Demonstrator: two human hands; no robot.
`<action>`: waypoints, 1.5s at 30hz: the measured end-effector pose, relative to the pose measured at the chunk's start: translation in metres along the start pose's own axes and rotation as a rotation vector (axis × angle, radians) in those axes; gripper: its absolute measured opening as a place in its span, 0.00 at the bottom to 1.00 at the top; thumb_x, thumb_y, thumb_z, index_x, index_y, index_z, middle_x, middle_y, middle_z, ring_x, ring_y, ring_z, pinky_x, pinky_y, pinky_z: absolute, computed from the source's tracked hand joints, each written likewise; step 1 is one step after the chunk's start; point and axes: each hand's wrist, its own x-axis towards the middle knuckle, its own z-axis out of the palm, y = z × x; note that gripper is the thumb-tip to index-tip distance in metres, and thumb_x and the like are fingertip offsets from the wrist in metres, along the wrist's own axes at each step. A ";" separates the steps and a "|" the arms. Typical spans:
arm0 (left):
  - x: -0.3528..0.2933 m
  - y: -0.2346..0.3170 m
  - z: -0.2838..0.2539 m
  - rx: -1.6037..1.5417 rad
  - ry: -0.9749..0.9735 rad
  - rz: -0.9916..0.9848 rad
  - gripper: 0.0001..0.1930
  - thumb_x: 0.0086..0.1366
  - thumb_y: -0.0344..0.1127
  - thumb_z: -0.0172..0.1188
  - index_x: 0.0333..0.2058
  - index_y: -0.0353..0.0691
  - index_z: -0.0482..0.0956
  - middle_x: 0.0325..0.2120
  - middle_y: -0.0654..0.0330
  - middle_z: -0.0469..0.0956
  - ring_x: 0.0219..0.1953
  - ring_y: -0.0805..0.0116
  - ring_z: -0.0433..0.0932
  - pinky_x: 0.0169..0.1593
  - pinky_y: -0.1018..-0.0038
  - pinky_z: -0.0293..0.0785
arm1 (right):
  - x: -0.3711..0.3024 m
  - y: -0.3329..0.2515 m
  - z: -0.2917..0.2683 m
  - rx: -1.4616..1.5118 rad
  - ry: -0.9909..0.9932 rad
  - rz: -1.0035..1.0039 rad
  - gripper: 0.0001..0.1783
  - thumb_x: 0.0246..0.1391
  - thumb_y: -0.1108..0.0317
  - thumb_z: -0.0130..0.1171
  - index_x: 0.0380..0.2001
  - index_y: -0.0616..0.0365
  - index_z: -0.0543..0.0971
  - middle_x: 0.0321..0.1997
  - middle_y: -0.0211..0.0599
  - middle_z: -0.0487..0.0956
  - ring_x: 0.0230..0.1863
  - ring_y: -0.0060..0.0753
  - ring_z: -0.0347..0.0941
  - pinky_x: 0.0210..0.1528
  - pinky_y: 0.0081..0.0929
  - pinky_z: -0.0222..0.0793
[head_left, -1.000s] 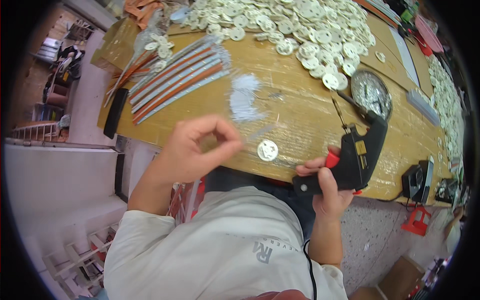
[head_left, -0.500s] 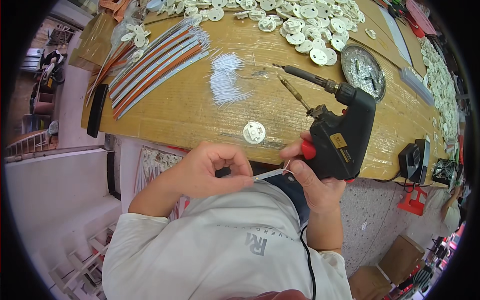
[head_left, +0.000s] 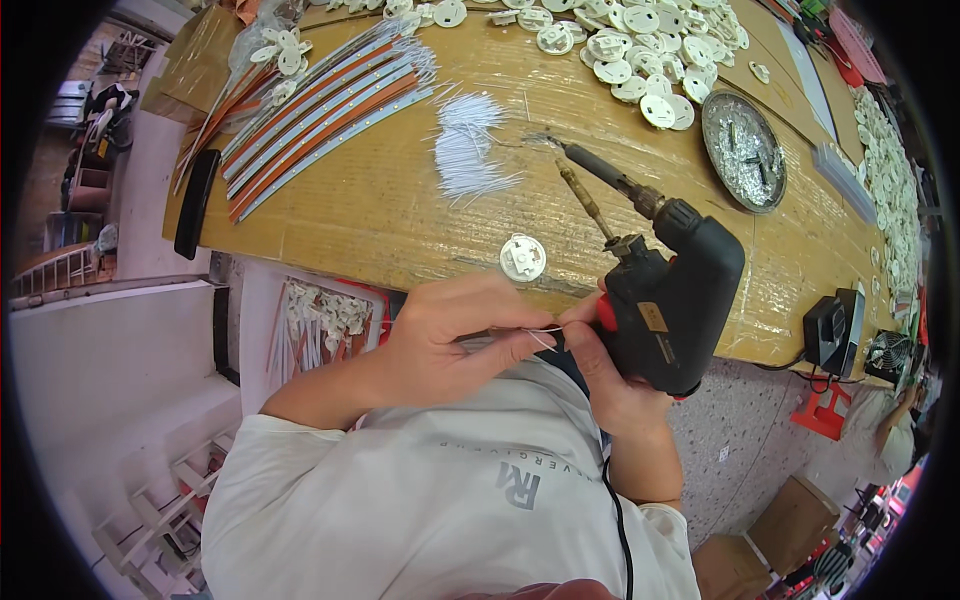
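Two bare hands, fingertips nearly meeting, at the near edge of a yellow-topped table (head_left: pixel 345 230). Right hand (head_left: pixel 622 392) grips a black soldering gun (head_left: pixel 685 290) above that edge. Gun's long axis diagonal: dark barrel and thin brass tube point leftward and away from the wearer. Same hand's thumb and forefinger close at thin white wires (head_left: pixel 541 337); its other fingers mostly hidden. Left hand (head_left: pixel 455 335): thumb and forefinger almost together, pinching the wires, which run crosswise. Round white disc (head_left: pixel 522 258) flat on table, just beyond.
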 end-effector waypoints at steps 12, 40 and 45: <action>-0.003 -0.003 0.001 0.284 0.066 0.205 0.13 0.57 0.19 0.75 0.40 0.34 0.85 0.30 0.56 0.84 0.26 0.65 0.81 0.26 0.74 0.75 | -0.003 0.000 0.011 0.098 0.110 0.212 0.11 0.58 0.86 0.67 0.44 0.67 0.83 0.37 0.33 0.84 0.37 0.21 0.79 0.41 0.21 0.76; 0.009 -0.029 -0.007 0.514 0.168 0.122 0.13 0.48 0.22 0.72 0.30 0.45 0.81 0.42 0.66 0.84 0.37 0.67 0.78 0.51 0.65 0.59 | -0.027 0.011 -0.065 -0.354 -0.125 -0.209 0.17 0.37 0.63 0.64 0.28 0.67 0.81 0.20 0.37 0.78 0.17 0.42 0.73 0.22 0.32 0.69; 0.009 -0.028 -0.008 0.509 0.147 0.108 0.13 0.49 0.22 0.73 0.31 0.46 0.81 0.42 0.66 0.84 0.38 0.67 0.77 0.51 0.65 0.58 | -0.027 0.013 -0.066 -0.373 -0.177 -0.246 0.19 0.37 0.63 0.64 0.31 0.69 0.82 0.22 0.39 0.79 0.19 0.44 0.77 0.25 0.33 0.74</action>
